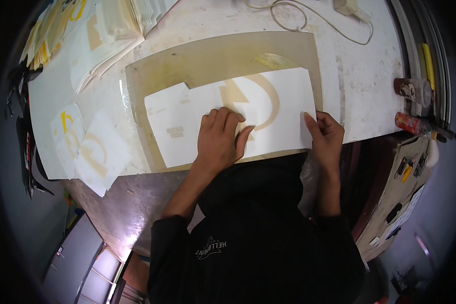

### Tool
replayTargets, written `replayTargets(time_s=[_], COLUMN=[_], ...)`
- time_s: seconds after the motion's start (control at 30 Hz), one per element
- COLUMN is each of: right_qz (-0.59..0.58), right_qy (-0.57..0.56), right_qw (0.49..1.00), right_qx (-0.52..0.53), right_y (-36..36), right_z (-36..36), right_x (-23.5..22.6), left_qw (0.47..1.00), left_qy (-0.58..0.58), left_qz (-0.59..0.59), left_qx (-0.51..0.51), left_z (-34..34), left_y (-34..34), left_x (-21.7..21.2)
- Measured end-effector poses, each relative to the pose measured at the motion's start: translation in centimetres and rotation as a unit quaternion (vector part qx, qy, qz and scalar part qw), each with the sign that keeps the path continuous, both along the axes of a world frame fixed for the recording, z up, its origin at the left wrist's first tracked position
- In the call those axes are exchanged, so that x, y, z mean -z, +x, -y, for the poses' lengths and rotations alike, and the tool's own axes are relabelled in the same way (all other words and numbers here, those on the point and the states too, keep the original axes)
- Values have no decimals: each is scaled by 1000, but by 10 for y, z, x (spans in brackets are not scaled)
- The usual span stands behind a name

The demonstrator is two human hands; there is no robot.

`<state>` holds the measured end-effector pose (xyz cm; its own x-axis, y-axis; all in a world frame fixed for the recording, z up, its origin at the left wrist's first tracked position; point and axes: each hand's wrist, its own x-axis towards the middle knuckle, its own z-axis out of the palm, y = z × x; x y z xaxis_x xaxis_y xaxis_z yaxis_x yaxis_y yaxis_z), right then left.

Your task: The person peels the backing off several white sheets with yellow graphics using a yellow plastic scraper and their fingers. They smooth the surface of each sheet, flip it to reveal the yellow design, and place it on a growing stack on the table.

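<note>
A large white sheet of paper [192, 121] with a tan curved-and-angular design lies on a translucent yellowish mat [162, 66]. My left hand [219, 139] rests on the middle of the sheet, beside the design. Its fingers are curled, with thumb and forefinger close together; whatever they pinch, if anything, is too small to make out. At the sheet's right edge, my right hand [328, 134] grips the paper, thumb on top and the other fingers folded in.
Smaller printed sheets [93, 154] overhang the table's front left edge. A paper stack [121, 20] sits at the far left. A cable [334, 23] curls at the back. On the right stand a dark cup [410, 91] and a red can [409, 122], near a cardboard-covered surface with tools [408, 172].
</note>
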<state>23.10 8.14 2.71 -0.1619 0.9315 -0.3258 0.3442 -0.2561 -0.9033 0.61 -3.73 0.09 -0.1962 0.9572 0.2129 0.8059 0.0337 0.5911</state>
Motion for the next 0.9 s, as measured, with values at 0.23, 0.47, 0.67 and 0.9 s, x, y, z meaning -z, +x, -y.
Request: replayTargets(time_s=[0.23, 0.47, 0.67, 0.9], right_qz=[105, 267, 20, 14], right_qy=[113, 465, 62, 1], right_qw=[987, 828, 998, 1000], right_qx=[-34, -164, 9, 8], right_y=[3, -12, 1, 2], right_z=[-4, 11, -1, -3], right_x=[10, 9, 12, 10], left_qw=[1000, 1000, 1000, 1000], left_qy=[0, -13, -3, -11], left_qz=[-4, 3, 2, -2], left_qx=[2, -1, 1, -2], left_z=[-5, -5, -6, -6], left_y=[-3, -3, -3, -3], left_x=[2, 1, 1, 3])
